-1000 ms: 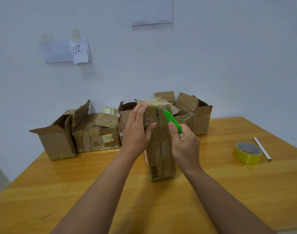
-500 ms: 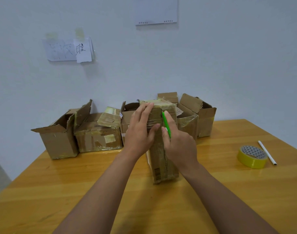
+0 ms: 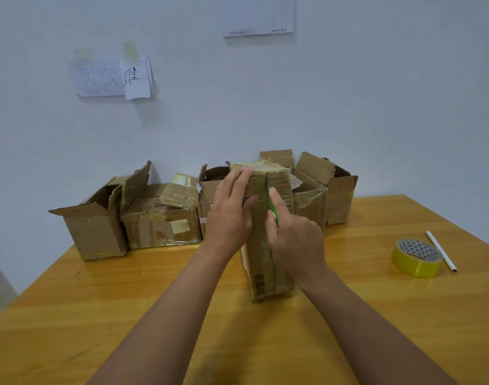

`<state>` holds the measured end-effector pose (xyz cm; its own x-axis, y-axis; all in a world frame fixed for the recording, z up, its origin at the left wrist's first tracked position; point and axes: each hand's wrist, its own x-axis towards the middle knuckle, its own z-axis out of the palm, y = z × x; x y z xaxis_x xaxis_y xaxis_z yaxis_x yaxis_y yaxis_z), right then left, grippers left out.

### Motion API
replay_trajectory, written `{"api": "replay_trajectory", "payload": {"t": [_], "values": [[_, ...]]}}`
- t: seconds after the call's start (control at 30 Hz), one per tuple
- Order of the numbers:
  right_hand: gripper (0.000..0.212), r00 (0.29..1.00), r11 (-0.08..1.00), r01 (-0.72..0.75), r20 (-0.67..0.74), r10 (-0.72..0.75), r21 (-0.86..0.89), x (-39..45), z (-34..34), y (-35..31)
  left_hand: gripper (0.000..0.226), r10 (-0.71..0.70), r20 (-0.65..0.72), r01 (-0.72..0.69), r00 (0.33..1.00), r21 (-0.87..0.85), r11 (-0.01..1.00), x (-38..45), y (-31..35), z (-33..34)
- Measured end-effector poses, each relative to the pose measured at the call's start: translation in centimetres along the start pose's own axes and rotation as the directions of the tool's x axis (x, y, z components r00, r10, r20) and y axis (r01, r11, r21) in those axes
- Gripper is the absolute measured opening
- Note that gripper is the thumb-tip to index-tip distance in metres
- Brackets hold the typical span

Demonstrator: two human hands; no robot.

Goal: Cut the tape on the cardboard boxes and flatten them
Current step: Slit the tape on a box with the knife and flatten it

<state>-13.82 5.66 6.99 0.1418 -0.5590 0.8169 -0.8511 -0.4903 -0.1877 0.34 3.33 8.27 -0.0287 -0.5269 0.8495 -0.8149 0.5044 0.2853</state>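
A tall taped cardboard box (image 3: 268,262) stands on end at the middle of the wooden table (image 3: 126,315). My left hand (image 3: 231,215) holds its upper left side, fingers over the top edge and thumb on the near face. My right hand (image 3: 293,240) grips a green box cutter (image 3: 272,207), its tip at the dark seam running down the near face. Much of the cutter is hidden by my fingers.
Several opened cardboard boxes line the wall behind: one at the left (image 3: 93,229), a taped one (image 3: 160,223) beside it, others at the right (image 3: 338,190). A yellow tape roll (image 3: 417,258) and a white pen (image 3: 440,250) lie at the right.
My right hand has drawn the green cutter down along the seam, from the box's top corner to lower on the near face. The left hand stays on the box's top.
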Motion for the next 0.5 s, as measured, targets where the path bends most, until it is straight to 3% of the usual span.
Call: {"api": "replay_trajectory", "payload": {"t": [0.23,0.5], "values": [[0.048,0.994,1.0,-0.02,0.109,0.019,0.002,-3.5,1.3,0.4,0.056,-0.021,0.015,0.021,1.0,-0.006,1.0,-0.1,-0.3,-0.2],[0.048,0.99,1.0,-0.006,0.138,0.005,0.007,-3.6,1.6,0.8,0.072,-0.015,0.094,0.015,0.995,0.009,1.0,-0.1,-0.2,-0.3]]}}
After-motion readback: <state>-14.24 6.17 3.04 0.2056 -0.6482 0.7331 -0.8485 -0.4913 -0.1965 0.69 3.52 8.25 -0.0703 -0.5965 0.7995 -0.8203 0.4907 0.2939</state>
